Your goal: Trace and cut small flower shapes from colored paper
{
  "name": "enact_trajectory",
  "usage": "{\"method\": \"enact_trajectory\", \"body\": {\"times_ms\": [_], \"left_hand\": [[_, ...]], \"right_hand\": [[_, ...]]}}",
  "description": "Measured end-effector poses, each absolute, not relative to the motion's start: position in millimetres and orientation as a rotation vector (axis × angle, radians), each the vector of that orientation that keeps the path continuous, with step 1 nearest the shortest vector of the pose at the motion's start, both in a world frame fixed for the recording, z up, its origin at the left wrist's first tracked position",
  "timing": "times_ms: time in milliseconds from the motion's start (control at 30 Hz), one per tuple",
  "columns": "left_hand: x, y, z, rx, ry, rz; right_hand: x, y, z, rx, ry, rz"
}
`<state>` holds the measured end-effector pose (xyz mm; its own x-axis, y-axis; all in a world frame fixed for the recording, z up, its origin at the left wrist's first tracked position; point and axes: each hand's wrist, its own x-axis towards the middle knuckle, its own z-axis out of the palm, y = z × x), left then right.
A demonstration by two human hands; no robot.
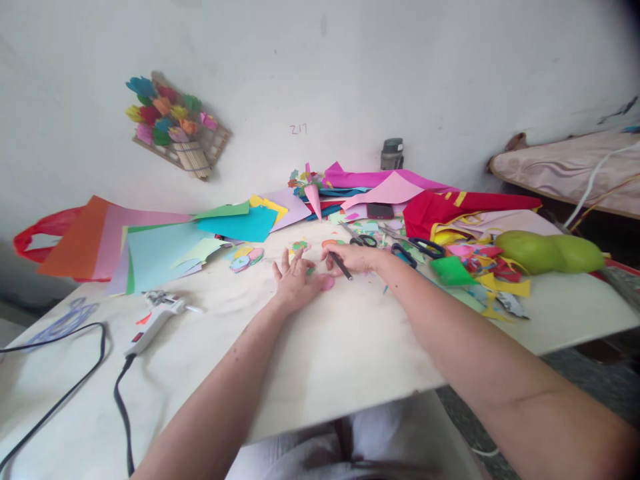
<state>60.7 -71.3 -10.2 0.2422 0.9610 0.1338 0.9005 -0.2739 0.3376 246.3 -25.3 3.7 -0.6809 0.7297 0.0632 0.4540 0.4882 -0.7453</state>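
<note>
In the middle of the table, my left hand lies with its fingers spread. Its thumb reaches a small pink paper piece, and a bit of green shows by its fingers. Just to the right, my right hand is closed around a dark, slim pen, which slants down toward me. Beyond the hands lie an orange paper piece and some small green paper cut-outs. Several pastel paper cut-outs are heaped left of my left hand.
A white glue gun with a black cord rests at left. Coloured paper sheets spread along the back. Scissors, a phone, a green object and paper scraps lie right. A paper-flower decoration hangs on the wall.
</note>
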Motion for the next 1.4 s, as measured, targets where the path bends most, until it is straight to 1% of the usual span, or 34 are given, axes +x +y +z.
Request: {"method": "enact_trajectory", "body": {"times_ms": [233, 567, 1167, 1400], "left_hand": [[55.7, -65.8, -15.4, 2.339, 1.765, 0.384], [55.9, -65.3, -14.2, 2.275, 1.723, 0.364], [55.4, -78.7, 12.6, 2.156, 1.664, 0.297], [55.2, -81.8, 17.8, 2.324, 1.575, 0.229]], "right_hand": [[245.4, -25.7, 4.3, -1.002, -2.347, 1.079], [246.1, -26.3, 5.0, -1.003, -2.34, 1.094], [245.3, -27.8, 7.4, -1.027, -2.367, 1.075], [245.1, -27.3, 6.5, -1.028, -2.385, 1.043]]}}
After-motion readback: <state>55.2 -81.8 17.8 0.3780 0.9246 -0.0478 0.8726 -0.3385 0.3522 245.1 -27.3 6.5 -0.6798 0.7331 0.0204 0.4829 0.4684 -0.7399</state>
